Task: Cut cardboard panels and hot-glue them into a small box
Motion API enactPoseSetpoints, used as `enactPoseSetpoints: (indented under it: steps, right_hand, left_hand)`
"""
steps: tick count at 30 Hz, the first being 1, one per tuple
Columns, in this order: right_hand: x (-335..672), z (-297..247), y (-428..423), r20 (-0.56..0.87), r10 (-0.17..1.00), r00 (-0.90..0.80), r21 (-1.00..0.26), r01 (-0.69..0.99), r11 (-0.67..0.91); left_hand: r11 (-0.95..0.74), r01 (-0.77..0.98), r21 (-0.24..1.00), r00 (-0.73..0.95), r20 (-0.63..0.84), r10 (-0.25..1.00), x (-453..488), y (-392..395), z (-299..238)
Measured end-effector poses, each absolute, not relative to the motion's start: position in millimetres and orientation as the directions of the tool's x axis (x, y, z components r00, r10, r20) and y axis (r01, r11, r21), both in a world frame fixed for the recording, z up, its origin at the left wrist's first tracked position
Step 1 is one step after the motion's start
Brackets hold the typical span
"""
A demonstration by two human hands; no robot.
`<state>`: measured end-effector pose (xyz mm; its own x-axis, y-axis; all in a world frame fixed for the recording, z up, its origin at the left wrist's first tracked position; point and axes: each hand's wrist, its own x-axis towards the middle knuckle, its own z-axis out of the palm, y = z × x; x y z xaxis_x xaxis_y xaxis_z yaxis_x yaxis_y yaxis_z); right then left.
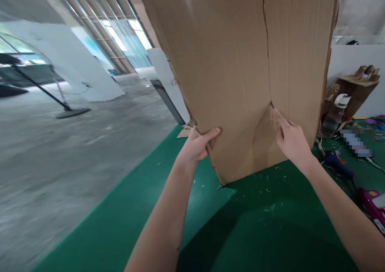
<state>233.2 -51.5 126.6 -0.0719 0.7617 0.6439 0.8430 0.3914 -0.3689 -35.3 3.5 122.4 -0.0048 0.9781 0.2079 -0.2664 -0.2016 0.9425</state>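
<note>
A large brown cardboard sheet stands tilted up in front of me, its lower corner on the green table. My left hand grips the sheet's lower left edge, thumb on the near face and fingers behind. A long slit runs down the cardboard from the top. At its lower end my right hand is closed on a thin dark blade, whose tip meets the cardboard. Most of this cutting tool is hidden by the fingers. Below the slit the cardboard is creased.
On the right are a clear bottle, a cardboard construction, a blurred-out phone-like object, a dark blue tool and a magenta device. Scraps dot the table. Concrete floor and a stand base lie left.
</note>
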Motion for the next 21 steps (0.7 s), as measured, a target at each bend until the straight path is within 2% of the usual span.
enactPoseSetpoints:
  steps: [11, 21]
  right_hand:
    - [237.2, 101.9, -54.4, 0.673, 0.738, -0.06, -0.398, 0.811, 0.429]
    - [235.9, 112.6, -48.6, 0.71, 0.703, -0.038, -0.395, 0.805, 0.442]
  left_hand:
    - [-0.197, -0.266, 0.944, 0.018, 0.21, 0.978, -34.1, 1.1, 123.8]
    - [-0.187, -0.276, 0.943, 0.045, 0.207, 0.977, -32.9, -0.5, 123.9]
